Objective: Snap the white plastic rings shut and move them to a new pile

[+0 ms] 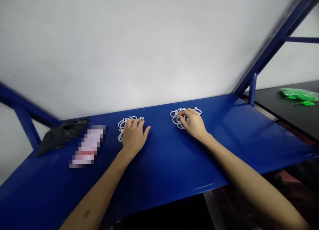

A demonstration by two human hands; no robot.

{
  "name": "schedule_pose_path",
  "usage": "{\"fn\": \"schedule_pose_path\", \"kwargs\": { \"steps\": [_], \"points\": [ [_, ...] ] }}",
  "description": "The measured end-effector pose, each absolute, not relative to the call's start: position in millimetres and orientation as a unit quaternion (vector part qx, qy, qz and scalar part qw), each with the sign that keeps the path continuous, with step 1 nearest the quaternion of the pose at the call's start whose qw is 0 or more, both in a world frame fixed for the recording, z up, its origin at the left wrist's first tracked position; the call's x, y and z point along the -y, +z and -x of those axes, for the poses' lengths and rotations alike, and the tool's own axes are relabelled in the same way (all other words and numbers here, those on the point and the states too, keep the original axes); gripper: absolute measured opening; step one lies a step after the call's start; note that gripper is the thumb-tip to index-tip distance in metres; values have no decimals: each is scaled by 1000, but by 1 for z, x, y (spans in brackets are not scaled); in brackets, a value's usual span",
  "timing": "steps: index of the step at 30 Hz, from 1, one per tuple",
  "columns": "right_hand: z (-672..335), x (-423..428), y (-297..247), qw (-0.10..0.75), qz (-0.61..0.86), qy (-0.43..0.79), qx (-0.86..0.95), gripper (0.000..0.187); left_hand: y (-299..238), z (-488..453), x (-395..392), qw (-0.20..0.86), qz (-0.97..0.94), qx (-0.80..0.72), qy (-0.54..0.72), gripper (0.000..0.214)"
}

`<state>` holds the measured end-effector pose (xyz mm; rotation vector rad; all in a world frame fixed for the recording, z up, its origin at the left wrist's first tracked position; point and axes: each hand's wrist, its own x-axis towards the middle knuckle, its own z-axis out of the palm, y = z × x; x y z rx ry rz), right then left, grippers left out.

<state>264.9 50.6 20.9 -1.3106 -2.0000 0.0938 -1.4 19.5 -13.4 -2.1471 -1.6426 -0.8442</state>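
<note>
Two heaps of thin white loops, each with a small knob, lie on the blue shelf (159, 167). My left hand (134, 133) rests palm down over the right part of the left heap of white loops (121, 125), its fingers stretched and the thumb held apart. At the right heap of white loops (177, 122), my right hand (193, 122) is curled, thumb and forefinger pinching at a loop. One white loop (198, 110) shows just beyond that hand's knuckles. My hands cover part of both heaps.
To the left lie a crumpled black plastic bag (58, 135) and a blurred pinkish flat item (88, 145). A white wall (149, 50) stands behind the shelf. Blue metal struts (271, 40) rise at both ends. Green packets (297, 94) sit on a black surface (281, 107) at right.
</note>
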Motion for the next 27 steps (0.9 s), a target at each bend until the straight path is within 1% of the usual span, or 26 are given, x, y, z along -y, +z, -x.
{"fn": "schedule_pose_path", "kwargs": {
  "steps": [3,5,9,15,18,22,24,27],
  "points": [
    [-274,-65,12,358,543,22,759,16,-17,9,-25,202,745,578,-265,26],
    [-278,-71,10,347,561,9,751,16,-15,7,-23,205,751,574,-253,20],
    [-282,-74,12,332,575,-8,748,22,-8,-4,-14,171,771,561,-250,14],
    [-276,-59,17,365,513,6,777,23,1,-20,0,106,785,529,-304,13],
    [-262,-42,19,360,453,93,811,23,8,-27,8,103,784,506,-345,14],
    [-239,-17,20,315,375,257,833,24,13,-33,15,110,800,456,-375,14],
    [-230,-9,20,316,364,311,819,24,12,-33,16,110,807,441,-378,13],
    [-223,-4,18,346,375,360,781,22,9,-32,16,84,818,422,-382,11]
  ]
}}
